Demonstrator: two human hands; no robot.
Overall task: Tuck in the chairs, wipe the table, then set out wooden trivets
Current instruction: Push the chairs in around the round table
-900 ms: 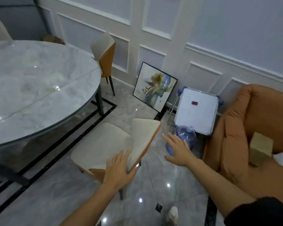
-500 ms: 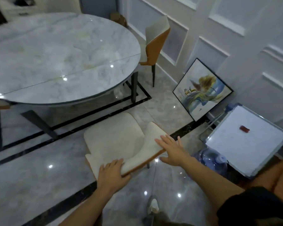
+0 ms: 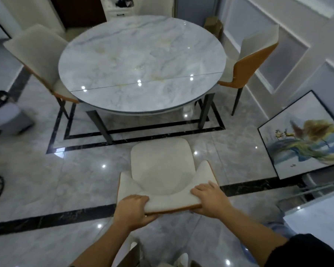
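A home dining room: round marble table [image 3: 141, 60], upholstered chairs [image 3: 247, 72], framed painting [image 3: 307, 135] against panelled wall

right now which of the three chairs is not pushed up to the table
The near chair, gripped by its backrest in the left hand and right hand; the other two sit against the round table.

Hidden and cut-off parts

The near chair [image 3: 163, 170] hides its own legs; the framed painting [image 3: 307, 135] runs off the right edge; the bin [image 3: 3, 112] at left is blurred.

Both arms reach forward, left hand [image 3: 132, 210] and right hand [image 3: 210, 200] clamped, fingers curled.
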